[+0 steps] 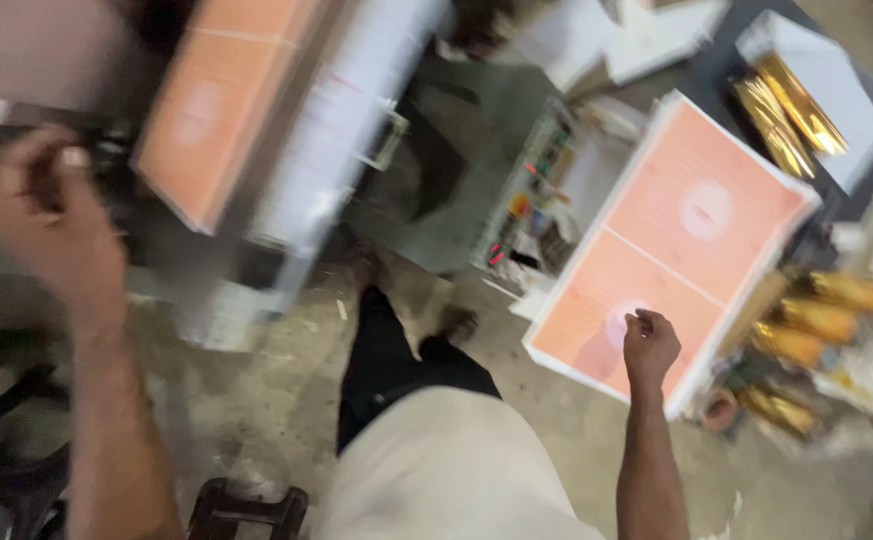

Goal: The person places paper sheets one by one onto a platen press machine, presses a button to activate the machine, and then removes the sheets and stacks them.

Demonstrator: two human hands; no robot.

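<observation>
A printing machine (287, 150) carries one stack of orange sheets (219, 100), while a larger orange-printed stack (687, 240) sits to the right beside gold foil rolls (807, 320). The right hand (649, 345), its grip curled nearly closed, rests on that stack's near edge; whether it pinches a sheet cannot be told. The blurred left hand (47, 225) reaches the machine's side, grip unclear. A hasty pull could likely skew the pile.

Dim indoor light, heavy motion blur, perhaps strongest leftward.
</observation>
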